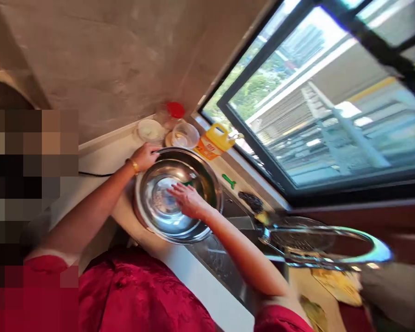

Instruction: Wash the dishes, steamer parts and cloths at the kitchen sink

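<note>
A large shiny steel basin [212, 184] stands at the left end of the sink, partly on the counter. My left hand [145, 157] grips its far left rim, fingers closed over the edge. Inside the bowl is my right hand [188, 199], palm down with fingers stretched out over the basin's bottom. Nothing shows in that hand. Water or a bright reflection lies at the bottom; I cannot tell which. Just beyond the rim are a clear plastic tub [186, 134] and a yellow jug [215, 140] with an orange label.
A tall curved faucet [373, 242] reaches over the sink [224, 263] on the right. Along the window ledge lie a green peeler-like tool [228, 180] and a dark scrubber [251, 201]. A red lid [175, 109] sits in the back corner. An open window [290, 193] is at the right.
</note>
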Available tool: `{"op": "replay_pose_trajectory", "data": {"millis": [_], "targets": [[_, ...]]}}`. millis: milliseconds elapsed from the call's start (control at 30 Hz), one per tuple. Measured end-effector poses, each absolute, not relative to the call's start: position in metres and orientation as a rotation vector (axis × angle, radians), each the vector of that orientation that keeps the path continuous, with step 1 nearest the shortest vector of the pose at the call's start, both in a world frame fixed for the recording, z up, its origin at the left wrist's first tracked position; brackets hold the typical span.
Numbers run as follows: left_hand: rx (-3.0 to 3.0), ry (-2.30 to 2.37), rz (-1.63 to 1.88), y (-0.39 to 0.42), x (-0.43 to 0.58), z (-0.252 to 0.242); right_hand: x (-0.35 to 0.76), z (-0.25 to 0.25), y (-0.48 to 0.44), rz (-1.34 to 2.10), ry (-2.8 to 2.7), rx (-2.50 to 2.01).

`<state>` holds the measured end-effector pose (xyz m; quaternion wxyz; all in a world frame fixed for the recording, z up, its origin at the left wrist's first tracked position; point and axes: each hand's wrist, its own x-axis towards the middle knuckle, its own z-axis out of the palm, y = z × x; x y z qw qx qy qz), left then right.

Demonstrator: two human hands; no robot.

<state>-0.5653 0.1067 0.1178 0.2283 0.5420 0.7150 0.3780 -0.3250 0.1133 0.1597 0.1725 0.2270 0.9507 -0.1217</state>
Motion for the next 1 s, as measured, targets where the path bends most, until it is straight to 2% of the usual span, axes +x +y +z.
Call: {"op": "replay_pose_trajectory", "data": {"millis": [133,200,267,433,700,800,900,1000], "targets": [[1.523,1.958,0.97,0.103,-0.567,0.114,-0.232,0.178,0.165,-0.135,2.876,1.641],[1.533,1.95,0.96,0.103,-0.569,0.112,-0.168,0.168,0.191,-0.061,2.58,2.131],[1.52,1.97,0.952,0.101,-0.569,0.111,-0.107,0.148,0.211,-0.082,2.194,2.393],[1.445,2.039,0.957,0.094,-0.569,0.111,-0.018,0.09,0.251,-0.088,1.958,2.491],[1.237,2.154,0.917,0.085,-0.572,0.113,-0.003,0.052,0.309,-0.004,1.953,2.54],[1.169,2.305,0.812,0.082,-0.566,0.125,-0.011,0.038,0.277,0.046,1.741,2.791],[1.152,2.408,0.622,0.082,-0.555,0.141,-0.007,0.021,0.207,-0.013,1.455,3.096],[1.123,2.411,0.608,0.081,-0.547,0.152,0.013,0.012,0.14,0.071,1.217,3.176]]}}
